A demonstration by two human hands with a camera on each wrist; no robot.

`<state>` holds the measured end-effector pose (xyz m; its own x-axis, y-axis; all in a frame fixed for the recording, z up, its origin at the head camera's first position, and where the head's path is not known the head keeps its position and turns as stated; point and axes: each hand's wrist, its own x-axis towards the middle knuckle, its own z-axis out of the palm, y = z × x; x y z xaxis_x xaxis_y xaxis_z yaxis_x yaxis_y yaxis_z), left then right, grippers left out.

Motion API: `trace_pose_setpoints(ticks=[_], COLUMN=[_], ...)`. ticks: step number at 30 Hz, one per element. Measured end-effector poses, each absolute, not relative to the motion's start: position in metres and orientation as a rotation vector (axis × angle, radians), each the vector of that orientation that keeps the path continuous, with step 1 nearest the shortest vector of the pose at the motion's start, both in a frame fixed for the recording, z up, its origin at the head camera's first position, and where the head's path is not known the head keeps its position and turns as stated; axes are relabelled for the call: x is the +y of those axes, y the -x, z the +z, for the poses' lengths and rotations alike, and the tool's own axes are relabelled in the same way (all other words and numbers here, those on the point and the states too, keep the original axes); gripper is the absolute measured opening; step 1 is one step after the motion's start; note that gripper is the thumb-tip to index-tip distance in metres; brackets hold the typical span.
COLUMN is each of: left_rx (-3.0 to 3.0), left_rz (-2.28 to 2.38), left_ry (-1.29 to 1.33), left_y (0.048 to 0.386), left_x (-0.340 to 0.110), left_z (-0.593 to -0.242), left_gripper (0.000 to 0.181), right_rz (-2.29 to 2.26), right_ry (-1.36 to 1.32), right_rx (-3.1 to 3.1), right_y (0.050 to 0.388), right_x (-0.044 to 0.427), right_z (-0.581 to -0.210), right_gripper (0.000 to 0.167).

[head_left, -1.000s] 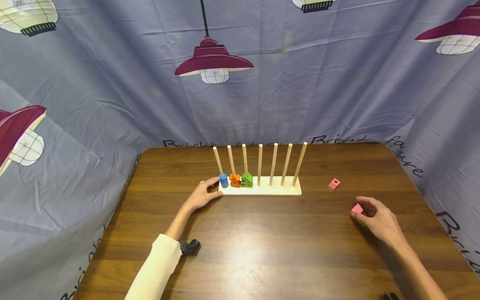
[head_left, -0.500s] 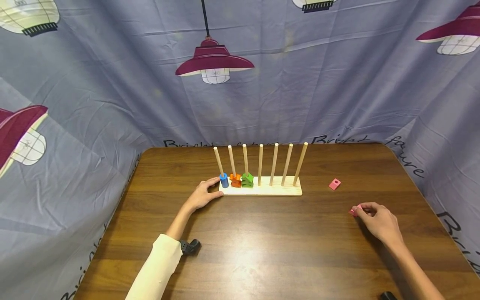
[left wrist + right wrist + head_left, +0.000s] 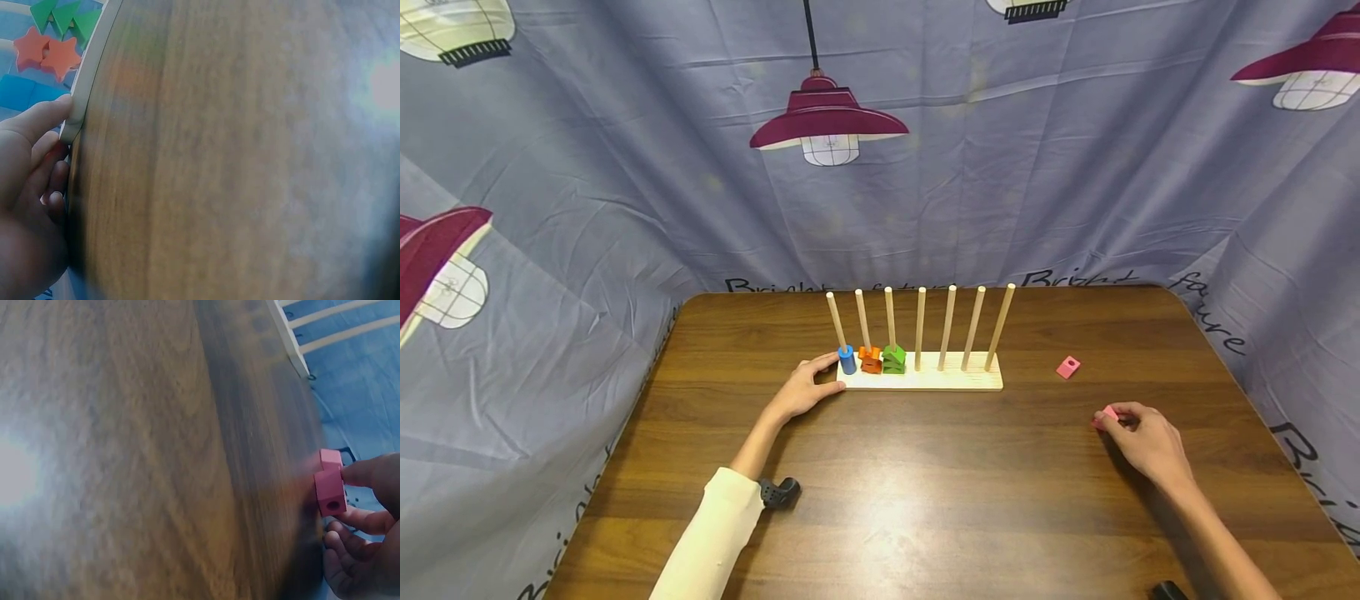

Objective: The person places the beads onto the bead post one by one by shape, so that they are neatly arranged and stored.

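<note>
My left hand [image 3: 801,392] grips the left end of a pale wooden peg board [image 3: 955,382], its thumb along the front edge. Upright pegs stand on the board. The leftmost bears a blue cylinder [image 3: 847,361], beside it are orange star-shaped pieces [image 3: 870,361], then green tree-shaped pieces [image 3: 893,361]. At the right, my right hand [image 3: 1153,442] pinches a pink block [image 3: 1108,414] between thumb and fingers, low over the table. The right wrist view shows a hole in this pink block [image 3: 330,492]. Another pink block [image 3: 1068,367] with a hole lies farther back, apart from the hand.
The other pegs [image 3: 949,329] of the board, several in a row to the right, carry no pieces. The brown wooden table [image 3: 925,467] reaches back to a grey-blue curtain [image 3: 940,208] printed with lamps. A black wrist device [image 3: 780,493] sits at the left sleeve.
My right fingers have closed on the nearer pink block and turned it, and the hand has shifted slightly left. The left hand and the board have stayed in place.
</note>
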<state>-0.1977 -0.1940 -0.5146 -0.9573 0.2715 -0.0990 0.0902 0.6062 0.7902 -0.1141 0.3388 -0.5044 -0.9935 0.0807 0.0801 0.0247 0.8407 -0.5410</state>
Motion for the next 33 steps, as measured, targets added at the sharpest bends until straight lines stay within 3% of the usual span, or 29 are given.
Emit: trace_pose_setpoints(ticks=[20, 33], left_rx=[2.637, 2.632], left_rz=[1.271, 1.273], left_ry=[-0.326, -0.333], left_y=[0.197, 0.198], left_x=[-0.194, -0.194], left_z=[-0.513, -0.514], left_gripper=[0.064, 0.064], right_rz=[0.893, 1.340], right_ry=[-0.005, -0.255], right_rx=[-2.890, -2.541], right_y=[0.127, 0.145], right_x=[0.315, 0.262], right_z=[-0.491, -0.408], right_gripper=[0.037, 0.030])
